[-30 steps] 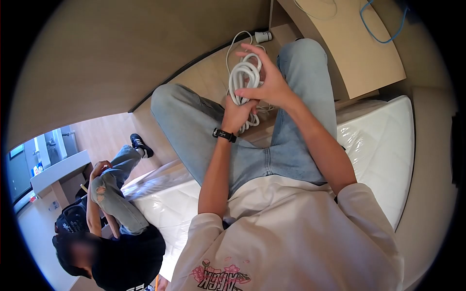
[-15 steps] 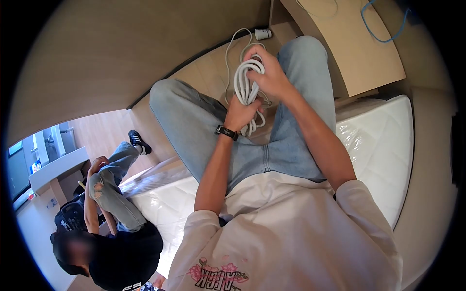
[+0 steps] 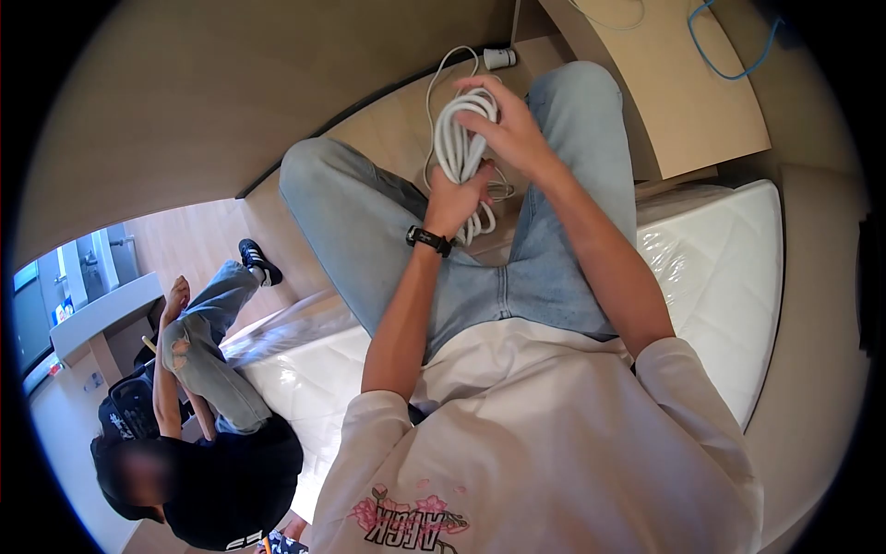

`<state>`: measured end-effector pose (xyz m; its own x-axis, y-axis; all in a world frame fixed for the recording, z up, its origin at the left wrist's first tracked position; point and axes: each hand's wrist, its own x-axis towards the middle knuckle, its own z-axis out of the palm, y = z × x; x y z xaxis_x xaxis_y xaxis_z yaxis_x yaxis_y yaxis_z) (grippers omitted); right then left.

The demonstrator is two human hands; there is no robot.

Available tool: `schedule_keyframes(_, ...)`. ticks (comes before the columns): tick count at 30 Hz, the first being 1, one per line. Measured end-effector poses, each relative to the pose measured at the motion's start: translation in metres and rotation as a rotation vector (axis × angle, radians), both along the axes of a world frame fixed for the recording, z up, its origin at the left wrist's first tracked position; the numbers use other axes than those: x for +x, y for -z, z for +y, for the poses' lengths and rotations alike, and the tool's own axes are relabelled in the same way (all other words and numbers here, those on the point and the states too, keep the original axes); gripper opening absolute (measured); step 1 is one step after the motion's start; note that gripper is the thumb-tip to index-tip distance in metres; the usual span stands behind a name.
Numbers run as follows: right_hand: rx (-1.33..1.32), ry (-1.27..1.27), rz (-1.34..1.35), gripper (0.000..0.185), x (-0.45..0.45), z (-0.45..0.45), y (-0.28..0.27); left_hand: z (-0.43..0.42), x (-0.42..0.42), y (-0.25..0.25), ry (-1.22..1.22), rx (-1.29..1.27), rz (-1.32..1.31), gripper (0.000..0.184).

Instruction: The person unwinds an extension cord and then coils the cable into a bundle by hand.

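A white cable [image 3: 454,138], wound into a long bundle of loops, is held between my legs. My left hand [image 3: 454,198], with a black band on its wrist, is wrapped round the lower part of the bundle. Loops hang out below that hand. At the upper end, my right hand [image 3: 509,125] grips the loops, its thumb over them and its fingers partly hidden behind. A thinner cord [image 3: 428,125] curves from beside the bundle up toward a white cylindrical object [image 3: 499,59] near the wall.
I sit on a plastic-wrapped white mattress [image 3: 720,268]. A wooden panel [image 3: 683,102] at the upper right bears a blue cable [image 3: 738,74]. At the lower left another person [image 3: 235,480] in a black top sits on the mattress. A brown partition [image 3: 231,92] rises at the upper left.
The cable bundle has shifted slightly in my hands, and my right hand has changed its grip at the upper loops. The other person's hand has lifted off the knee.
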<state>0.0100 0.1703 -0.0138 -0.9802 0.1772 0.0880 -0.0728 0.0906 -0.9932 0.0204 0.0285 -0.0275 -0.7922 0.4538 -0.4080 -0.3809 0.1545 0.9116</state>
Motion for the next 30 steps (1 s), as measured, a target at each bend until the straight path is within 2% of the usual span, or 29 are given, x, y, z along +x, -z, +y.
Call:
schedule_keyframes(1,0.0,-0.001,-0.001,0.044,0.001,-0.002,0.0,-0.001,-0.002,0.004,-0.067,0.019,0.017,0.012)
schedule_keyframes(3,-0.341,-0.119,-0.182,0.068,0.004,-0.011,-0.004,-0.005,-0.007,0.005,-0.09,-0.003,0.0,0.014)
schedule_keyframes(4,-0.284,-0.157,-0.138,0.082,0.006,-0.015,-0.009,-0.005,-0.008,0.003,-0.166,0.11,-0.023,0.014)
schedule_keyframes(5,-0.284,-0.155,-0.14,0.082,0.01,-0.015,-0.013,-0.006,-0.009,0.001,-0.242,0.224,-0.046,0.015)
schedule_keyframes(7,-0.282,-0.422,-0.387,0.084,0.014,-0.016,-0.018,-0.015,-0.011,-0.002,-0.272,0.266,-0.167,0.016)
schedule_keyframes(8,-0.109,-0.452,-0.324,0.074,0.013,-0.019,-0.005,-0.017,-0.015,0.002,-0.332,0.319,-0.21,0.014)
schedule_keyframes(9,-0.11,-0.451,-0.325,0.074,0.014,-0.021,-0.005,-0.017,-0.019,-0.002,-0.391,0.372,-0.252,0.015)
schedule_keyframes(10,-0.061,-0.564,-0.283,0.066,0.015,-0.023,-0.005,-0.021,-0.02,-0.007,-0.39,0.37,-0.255,0.015)
schedule_keyframes(11,-0.012,-0.675,-0.24,0.058,0.016,-0.025,-0.005,-0.026,-0.02,-0.012,-0.373,0.539,-0.293,0.019)
schedule_keyframes(12,-0.11,-0.704,-0.205,0.065,0.016,-0.029,-0.003,-0.029,-0.021,-0.019,-0.354,0.709,-0.33,0.024)
schedule_keyframes(15,-0.079,-0.744,-0.314,0.065,0.02,-0.029,-0.001,-0.035,-0.027,-0.018,-0.365,0.832,-0.382,0.029)
schedule_keyframes(16,-0.08,-0.744,-0.313,0.065,0.022,-0.03,-0.001,-0.036,-0.027,-0.017,-0.306,0.835,-0.322,0.026)
schedule_keyframes(18,-0.277,-0.741,-0.424,0.053,0.026,-0.034,-0.003,-0.037,-0.025,-0.016,-0.312,0.782,-0.308,0.025)
schedule_keyframes(20,-0.296,-0.725,-0.427,0.058,0.026,-0.037,0.0,-0.036,-0.024,-0.014,-0.315,0.731,-0.295,0.024)
schedule_keyframes(22,-0.314,-0.709,-0.429,0.063,0.025,-0.041,-0.001,-0.032,-0.026,-0.012,-0.433,0.524,-0.238,0.022)
schedule_keyframes(24,-0.279,-0.529,-0.535,0.064,0.025,-0.046,-0.003,-0.026,-0.028,-0.013,-0.517,0.462,-0.263,0.022)
schedule_keyframes(25,-0.28,-0.53,-0.536,0.064,0.024,-0.045,-0.006,-0.025,-0.029,-0.014,-0.6,0.399,-0.285,0.023)
schedule_keyframes(27,-0.215,-0.503,-0.638,0.053,0.02,-0.04,-0.011,-0.026,-0.029,-0.015,-0.544,0.348,-0.247,0.021)
schedule_keyframes(28,-0.258,-0.493,-0.599,0.041,0.018,-0.042,-0.004,-0.023,-0.028,-0.016,-0.568,0.36,-0.191,0.021)
schedule_keyframes(29,-0.256,-0.491,-0.599,0.041,0.019,-0.043,-0.002,-0.021,-0.028,-0.017,-0.591,0.374,-0.136,0.024)
schedule_keyframes(30,-0.331,-0.479,-0.612,0.038,0.019,-0.044,-0.006,-0.022,-0.03,-0.017,-0.588,0.317,-0.121,0.036)
